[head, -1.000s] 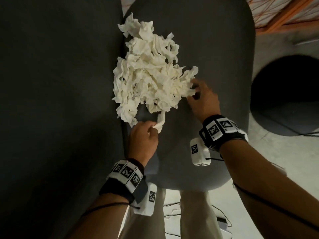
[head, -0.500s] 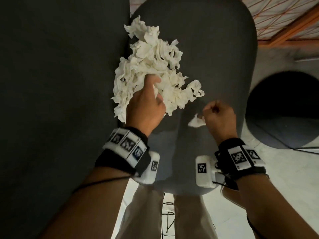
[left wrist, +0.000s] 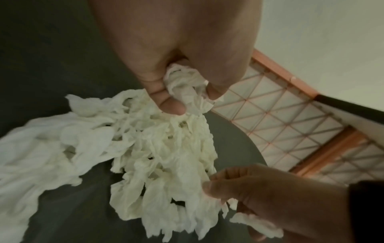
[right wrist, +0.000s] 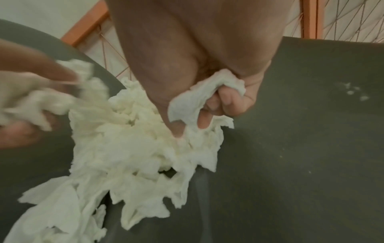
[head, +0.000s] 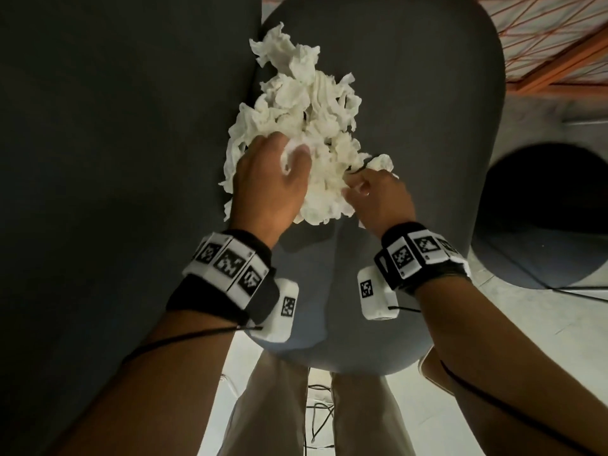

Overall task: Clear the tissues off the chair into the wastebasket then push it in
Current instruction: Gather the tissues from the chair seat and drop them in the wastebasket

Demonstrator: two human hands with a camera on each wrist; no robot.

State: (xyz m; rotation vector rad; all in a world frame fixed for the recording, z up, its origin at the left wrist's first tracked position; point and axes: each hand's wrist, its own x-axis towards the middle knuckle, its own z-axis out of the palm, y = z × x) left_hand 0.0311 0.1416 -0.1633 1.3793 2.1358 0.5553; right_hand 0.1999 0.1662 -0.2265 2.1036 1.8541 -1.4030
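Tissues [head: 306,126]: crumpled white heap, upper centre, on your grey chair [head: 427,126].
Left hand [head: 269,189]: clenches a wad from the heap.
Right hand [head: 378,199]: fist clutching tissue.
Wastebasket [head: 543,218]: dark round opening, right edge.
Around: orange lattice [head: 559,34], upper right.

R hand [right wrist: 207,92] grips tissue wad at edge of tissues [right wrist: 133,148] on grey chair seat [right wrist: 301,148].

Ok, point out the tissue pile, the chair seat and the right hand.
tissue pile [head: 312,103], head view, crumpled middle of the heap.
chair seat [head: 427,93], head view, bare grey surface.
right hand [head: 381,199], head view, back of the hand.
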